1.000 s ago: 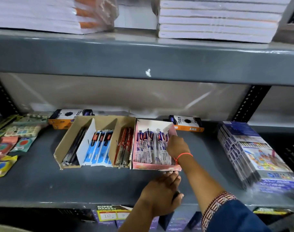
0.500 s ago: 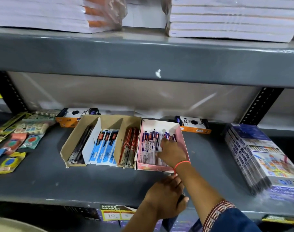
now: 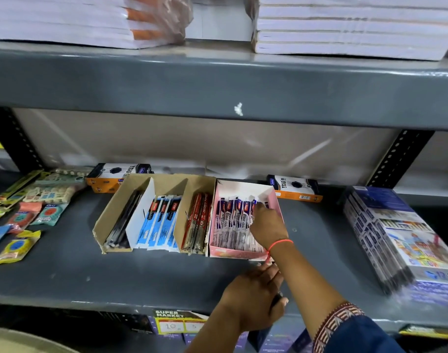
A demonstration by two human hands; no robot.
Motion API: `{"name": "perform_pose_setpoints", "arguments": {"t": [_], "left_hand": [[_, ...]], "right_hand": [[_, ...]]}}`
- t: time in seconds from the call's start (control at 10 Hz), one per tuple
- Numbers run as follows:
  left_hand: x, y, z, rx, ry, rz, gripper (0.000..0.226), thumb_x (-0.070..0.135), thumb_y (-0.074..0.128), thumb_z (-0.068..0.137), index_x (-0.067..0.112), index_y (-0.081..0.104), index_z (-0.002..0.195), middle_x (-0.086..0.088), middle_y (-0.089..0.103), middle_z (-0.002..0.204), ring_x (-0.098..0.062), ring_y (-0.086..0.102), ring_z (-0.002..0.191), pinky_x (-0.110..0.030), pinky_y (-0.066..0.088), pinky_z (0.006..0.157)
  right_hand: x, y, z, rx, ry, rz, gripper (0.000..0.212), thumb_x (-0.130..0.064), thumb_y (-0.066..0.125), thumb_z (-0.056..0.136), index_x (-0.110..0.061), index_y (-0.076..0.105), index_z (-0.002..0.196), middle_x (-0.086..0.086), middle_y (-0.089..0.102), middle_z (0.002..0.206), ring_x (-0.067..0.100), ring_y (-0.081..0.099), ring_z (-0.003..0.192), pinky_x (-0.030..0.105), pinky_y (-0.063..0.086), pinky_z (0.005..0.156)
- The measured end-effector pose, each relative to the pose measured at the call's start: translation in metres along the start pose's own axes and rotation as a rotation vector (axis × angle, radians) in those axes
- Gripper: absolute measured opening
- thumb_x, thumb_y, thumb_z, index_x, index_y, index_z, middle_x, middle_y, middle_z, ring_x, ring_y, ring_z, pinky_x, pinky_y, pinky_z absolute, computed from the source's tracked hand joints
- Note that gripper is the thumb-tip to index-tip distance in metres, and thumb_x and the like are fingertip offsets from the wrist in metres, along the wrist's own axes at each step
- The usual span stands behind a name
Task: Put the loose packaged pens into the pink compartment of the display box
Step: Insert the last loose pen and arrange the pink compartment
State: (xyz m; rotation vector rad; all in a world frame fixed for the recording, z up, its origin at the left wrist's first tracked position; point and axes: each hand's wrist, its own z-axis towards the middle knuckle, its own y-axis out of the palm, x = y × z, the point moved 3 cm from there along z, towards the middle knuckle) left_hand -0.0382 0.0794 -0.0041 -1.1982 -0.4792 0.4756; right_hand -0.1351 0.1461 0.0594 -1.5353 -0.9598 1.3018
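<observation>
The pink compartment (image 3: 228, 252) is the right-hand end of a cardboard display box (image 3: 110, 217) on the grey shelf. It holds a row of white-and-purple packaged pens (image 3: 229, 220). My right hand (image 3: 267, 225) reaches into its right side, with the fingertips closed on the tops of the rightmost packets. My left hand (image 3: 251, 296) lies curled at the shelf's front edge, fingertips touching the pink compartment's front right corner. A small dark thing shows by its thumb; what it is I cannot tell.
The other compartments hold black pens (image 3: 123, 225), blue packs (image 3: 159, 220) and red packs (image 3: 198, 220). Orange-and-black boxes (image 3: 116, 174) (image 3: 295, 189) stand behind. A stack of blue packs (image 3: 396, 238) lies at the right, loose sachets (image 3: 26, 217) at the left. The upper shelf (image 3: 218, 82) hangs low overhead.
My right hand has moved from the pink compartment's right rim into the compartment and on toward its back. My left hand has stayed at the front corner.
</observation>
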Motion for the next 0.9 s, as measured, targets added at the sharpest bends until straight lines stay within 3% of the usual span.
{"name": "perform_pose_setpoints", "arguments": {"t": [0.1, 0.2, 0.3, 0.4, 0.6, 0.8, 0.9], "left_hand": [[-0.002, 0.004, 0.000, -0.002, -0.033, -0.013, 0.040, 0.033, 0.058, 0.082, 0.006, 0.062, 0.112, -0.014, 0.064, 0.118, -0.026, 0.055, 0.115, -0.031, 0.044, 0.095], [-0.003, 0.004, 0.001, -0.087, -0.070, -0.095, 0.045, 0.030, 0.042, 0.092, 0.002, 0.048, 0.126, -0.021, 0.050, 0.133, -0.034, 0.042, 0.123, -0.039, 0.035, 0.101], [-0.004, 0.005, 0.001, -0.107, -0.089, -0.124, 0.044, 0.031, 0.039, 0.092, 0.005, 0.046, 0.127, -0.021, 0.052, 0.131, -0.037, 0.047, 0.116, -0.043, 0.040, 0.095], [-0.006, 0.008, 0.003, -0.127, -0.095, -0.141, 0.044, 0.031, 0.041, 0.092, 0.005, 0.045, 0.128, -0.021, 0.052, 0.131, -0.038, 0.049, 0.115, -0.043, 0.040, 0.095], [-0.006, 0.009, 0.003, -0.127, -0.075, -0.125, 0.047, 0.035, 0.037, 0.094, 0.005, 0.044, 0.129, -0.020, 0.049, 0.134, -0.035, 0.043, 0.121, -0.043, 0.038, 0.097], [-0.006, 0.010, 0.003, -0.175, -0.086, -0.123, 0.050, 0.038, 0.033, 0.094, 0.007, 0.039, 0.134, -0.016, 0.045, 0.139, -0.032, 0.039, 0.126, -0.043, 0.033, 0.104], [-0.006, 0.010, 0.003, -0.178, -0.114, -0.131, 0.048, 0.036, 0.036, 0.094, 0.007, 0.042, 0.131, -0.017, 0.049, 0.136, -0.032, 0.043, 0.122, -0.041, 0.036, 0.101]], "right_hand": [[0.000, 0.002, 0.000, -0.007, -0.015, -0.078, 0.034, 0.002, 0.038, 0.086, 0.000, 0.050, 0.118, 0.021, 0.065, 0.115, 0.036, 0.064, 0.106, 0.038, 0.053, 0.086], [-0.002, 0.012, 0.000, -0.013, -0.020, -0.212, 0.035, -0.008, 0.038, 0.090, -0.001, 0.047, 0.124, 0.021, 0.057, 0.127, 0.035, 0.055, 0.117, 0.039, 0.048, 0.096], [0.000, 0.026, -0.001, -0.143, 0.023, -0.160, 0.047, -0.017, 0.035, 0.096, -0.003, 0.032, 0.140, 0.019, 0.033, 0.149, 0.036, 0.029, 0.139, 0.045, 0.034, 0.113], [0.000, 0.034, 0.001, -0.233, -0.010, -0.116, 0.052, -0.017, 0.032, 0.097, -0.006, 0.021, 0.147, 0.015, 0.021, 0.156, 0.034, 0.018, 0.144, 0.048, 0.027, 0.116], [0.001, 0.030, 0.006, -0.152, -0.008, -0.080, 0.053, -0.021, 0.029, 0.099, -0.007, 0.016, 0.148, 0.014, 0.017, 0.158, 0.032, 0.013, 0.147, 0.046, 0.025, 0.118], [0.001, 0.037, 0.007, -0.265, 0.026, -0.027, 0.062, -0.037, 0.028, 0.099, -0.006, 0.009, 0.150, 0.017, 0.008, 0.160, 0.033, 0.009, 0.147, 0.046, 0.020, 0.119], [0.002, 0.034, 0.008, -0.165, 0.016, 0.014, 0.061, -0.033, 0.029, 0.099, -0.005, 0.009, 0.150, 0.017, 0.011, 0.159, 0.033, 0.011, 0.147, 0.044, 0.021, 0.119]]}}
